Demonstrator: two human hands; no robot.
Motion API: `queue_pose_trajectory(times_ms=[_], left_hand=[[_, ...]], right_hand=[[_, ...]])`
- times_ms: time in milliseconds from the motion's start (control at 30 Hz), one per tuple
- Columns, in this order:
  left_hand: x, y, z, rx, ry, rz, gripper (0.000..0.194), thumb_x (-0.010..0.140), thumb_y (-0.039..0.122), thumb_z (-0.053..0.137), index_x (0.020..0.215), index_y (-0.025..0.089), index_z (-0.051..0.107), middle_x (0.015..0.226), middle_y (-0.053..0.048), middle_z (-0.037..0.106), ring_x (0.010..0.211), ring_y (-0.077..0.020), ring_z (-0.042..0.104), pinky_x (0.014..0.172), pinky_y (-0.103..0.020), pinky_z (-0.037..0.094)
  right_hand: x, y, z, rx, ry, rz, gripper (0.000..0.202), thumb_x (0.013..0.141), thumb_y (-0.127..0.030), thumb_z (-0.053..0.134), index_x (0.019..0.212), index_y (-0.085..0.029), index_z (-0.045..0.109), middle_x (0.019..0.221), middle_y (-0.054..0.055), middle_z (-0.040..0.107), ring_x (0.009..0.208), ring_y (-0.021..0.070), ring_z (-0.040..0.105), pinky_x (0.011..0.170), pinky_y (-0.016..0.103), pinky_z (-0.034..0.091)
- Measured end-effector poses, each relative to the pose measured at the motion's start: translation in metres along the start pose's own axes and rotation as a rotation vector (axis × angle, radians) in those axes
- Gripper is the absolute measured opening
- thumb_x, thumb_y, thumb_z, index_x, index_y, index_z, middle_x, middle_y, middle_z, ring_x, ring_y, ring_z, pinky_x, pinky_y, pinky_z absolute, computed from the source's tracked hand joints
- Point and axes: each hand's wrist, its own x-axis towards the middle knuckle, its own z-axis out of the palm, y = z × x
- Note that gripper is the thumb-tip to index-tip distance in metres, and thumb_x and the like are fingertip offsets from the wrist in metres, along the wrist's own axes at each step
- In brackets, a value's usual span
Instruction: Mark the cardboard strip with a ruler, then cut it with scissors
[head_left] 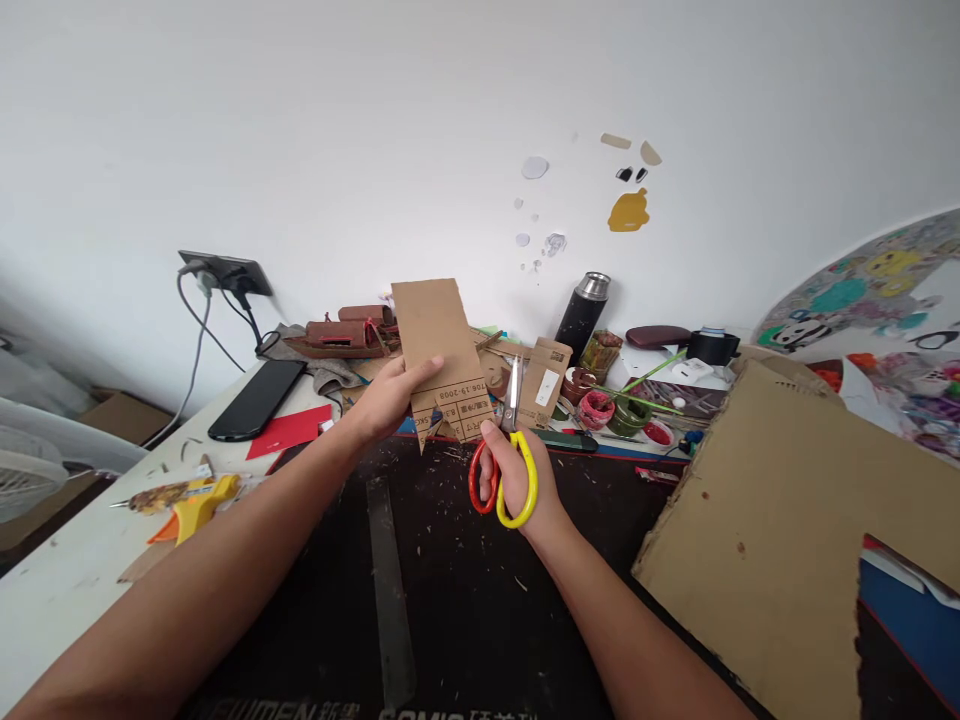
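Note:
A strip of brown cardboard (435, 320) with printed characters and a jagged lower end is gripped in my left hand (397, 395), the thumb lying on its face. My right hand (529, 475) holds a pair of scissors (529, 490) with one red and one yellow handle loop. The blades point up and away from me, nearly together, just right of the cardboard and seemingly apart from it. Below both hands lies a black mat (465, 580) sprinkled with small scraps, with a clear ruler (390, 600) on it.
Left: a yellow glue gun (199, 505), a phone (259, 400) and red paper (289, 430). Along the wall: a model boat (337, 340), a black thermos (581, 315) and paint jars (596, 408). A large cardboard sheet (772, 510) covers the right side.

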Motion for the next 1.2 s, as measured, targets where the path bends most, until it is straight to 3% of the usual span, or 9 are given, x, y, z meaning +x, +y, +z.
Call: queue_pose_trajectory(times_ms=[100, 267, 367, 533, 667, 767, 933, 1033, 1200], left_hand=[[0.002, -0.002, 0.0, -0.017, 0.052, 0.07, 0.052, 0.073, 0.05, 0.094, 0.104, 0.014, 0.075, 0.107, -0.017, 0.083, 0.095, -0.0354, 0.081, 0.074, -0.04, 0.068], [0.015, 0.003, -0.01, -0.105, 0.361, 0.197, 0.051, 0.071, 0.047, 0.091, 0.108, 0.017, 0.072, 0.094, -0.01, 0.081, 0.076, -0.027, 0.078, 0.045, -0.024, 0.051], [0.017, 0.007, -0.013, -0.09, 0.379, 0.202, 0.053, 0.072, 0.049, 0.09, 0.11, 0.017, 0.072, 0.091, -0.008, 0.079, 0.069, -0.023, 0.075, 0.042, -0.021, 0.045], [0.015, 0.011, -0.013, -0.113, 0.339, 0.256, 0.054, 0.073, 0.05, 0.094, 0.111, 0.018, 0.072, 0.093, -0.007, 0.08, 0.069, -0.0206, 0.074, 0.047, -0.022, 0.051], [0.017, 0.015, -0.017, -0.166, 0.348, 0.297, 0.054, 0.072, 0.051, 0.095, 0.109, 0.019, 0.072, 0.095, -0.007, 0.081, 0.068, -0.0199, 0.074, 0.047, -0.023, 0.052], [0.019, 0.019, -0.02, -0.187, 0.376, 0.314, 0.055, 0.072, 0.051, 0.094, 0.111, 0.02, 0.071, 0.097, -0.008, 0.081, 0.071, -0.0219, 0.076, 0.051, -0.026, 0.056], [0.016, 0.027, -0.017, -0.21, 0.378, 0.348, 0.055, 0.07, 0.047, 0.096, 0.11, 0.02, 0.069, 0.103, -0.01, 0.083, 0.094, -0.0309, 0.082, 0.078, -0.039, 0.07], [0.012, 0.029, -0.013, -0.188, 0.343, 0.34, 0.054, 0.069, 0.047, 0.096, 0.107, 0.018, 0.07, 0.101, -0.011, 0.083, 0.1, -0.0335, 0.082, 0.086, -0.044, 0.07], [0.007, 0.029, -0.007, -0.164, 0.264, 0.319, 0.055, 0.067, 0.046, 0.098, 0.106, 0.016, 0.073, 0.1, -0.012, 0.084, 0.101, -0.035, 0.082, 0.09, -0.048, 0.069]], right_hand=[[0.001, 0.0, -0.001, 0.044, 0.007, 0.004, 0.062, 0.084, -0.082, 0.074, 0.084, -0.022, 0.061, 0.046, -0.006, 0.053, 0.03, 0.0136, 0.05, 0.033, 0.023, 0.04], [-0.004, -0.001, 0.003, 0.056, -0.117, 0.021, 0.07, 0.087, -0.088, 0.068, 0.097, -0.019, 0.066, 0.049, -0.004, 0.06, 0.036, 0.0157, 0.058, 0.038, 0.023, 0.045], [-0.008, 0.001, 0.007, 0.055, -0.193, 0.088, 0.081, 0.079, -0.096, 0.068, 0.101, -0.018, 0.067, 0.057, -0.001, 0.068, 0.046, 0.0189, 0.068, 0.046, 0.025, 0.052], [-0.009, 0.002, 0.009, 0.043, -0.296, 0.146, 0.097, 0.065, -0.105, 0.068, 0.107, -0.018, 0.066, 0.066, 0.005, 0.076, 0.053, 0.0203, 0.072, 0.053, 0.026, 0.052], [-0.011, -0.001, 0.01, 0.039, -0.369, 0.132, 0.097, 0.063, -0.104, 0.071, 0.108, -0.018, 0.065, 0.078, 0.009, 0.08, 0.065, 0.0225, 0.078, 0.065, 0.03, 0.057], [-0.013, -0.001, 0.011, 0.017, -0.398, 0.139, 0.097, 0.064, -0.104, 0.071, 0.109, -0.018, 0.064, 0.078, 0.008, 0.078, 0.061, 0.0217, 0.076, 0.061, 0.029, 0.057], [-0.015, 0.007, 0.01, -0.1, -0.388, 0.131, 0.085, 0.077, -0.098, 0.069, 0.107, -0.019, 0.063, 0.075, 0.002, 0.072, 0.041, 0.0145, 0.062, 0.038, 0.022, 0.044], [-0.014, 0.011, 0.009, -0.163, -0.372, 0.103, 0.078, 0.086, -0.094, 0.064, 0.108, -0.019, 0.065, 0.072, 0.0, 0.07, 0.039, 0.0124, 0.059, 0.035, 0.02, 0.041], [-0.013, 0.015, 0.007, -0.184, -0.352, 0.066, 0.073, 0.091, -0.09, 0.063, 0.11, -0.019, 0.066, 0.068, -0.003, 0.067, 0.039, 0.0107, 0.057, 0.036, 0.018, 0.04]])
